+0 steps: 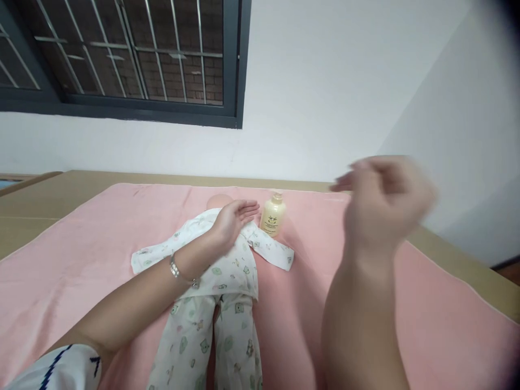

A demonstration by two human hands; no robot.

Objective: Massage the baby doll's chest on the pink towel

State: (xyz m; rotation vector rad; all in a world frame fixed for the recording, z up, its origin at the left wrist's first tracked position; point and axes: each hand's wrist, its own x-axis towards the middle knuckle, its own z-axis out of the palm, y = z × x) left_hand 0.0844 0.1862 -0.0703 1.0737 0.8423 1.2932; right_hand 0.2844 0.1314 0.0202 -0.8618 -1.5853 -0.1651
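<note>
What looks like a baby doll (227, 271) lies on its back on the pink blanket, dressed in a white top and trousers with small green animal prints. Its smooth round head (219, 201) shows only in part behind my left hand (233, 222). That hand is over the upper chest, palm turned to the right, fingers stretched out and holding nothing. A pale yellow bottle (273, 215) with dark print stands upright by the doll's shoulder, just right of my fingertips. Raised at the right, my right hand (384, 200) is bent at the wrist and smeared by motion; its grip is unclear.
The pink blanket (101, 238) covers most of a tan surface (44, 203), which ends at a white wall (325, 97). A dark-framed window (233, 65) with metal bars is at the upper left.
</note>
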